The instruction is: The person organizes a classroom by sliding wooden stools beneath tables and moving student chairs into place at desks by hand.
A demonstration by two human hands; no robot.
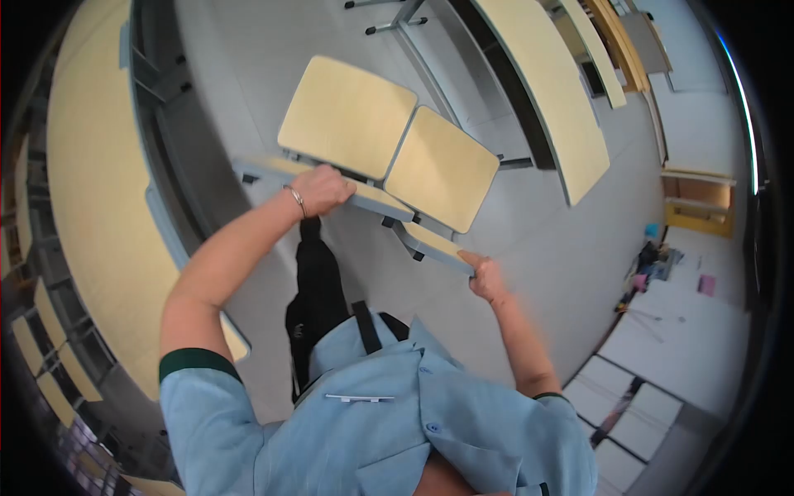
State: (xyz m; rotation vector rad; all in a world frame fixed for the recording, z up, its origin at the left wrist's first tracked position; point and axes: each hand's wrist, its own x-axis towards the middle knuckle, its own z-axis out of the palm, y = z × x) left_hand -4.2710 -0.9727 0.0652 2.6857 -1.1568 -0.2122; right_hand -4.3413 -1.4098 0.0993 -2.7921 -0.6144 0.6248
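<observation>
Two chairs with pale wood-tone seats stand side by side in front of me. The left chair's seat (347,116) nearly touches the right chair's seat (442,169), with a narrow gap between them. My left hand (325,188), a bracelet at its wrist, is closed over the top of the left chair's backrest (379,201). My right hand (486,277) grips the outer end of the right chair's backrest (434,246), the thumb lying on top. Both backrests have grey edges. Most of the chair legs are hidden beneath the seats.
A long pale desk (91,190) runs along my left side. Ahead on the right stands another desk (550,91) with a dark underside. Grey floor (571,273) lies between the furniture. White cabinets (695,331) with small items line the right side.
</observation>
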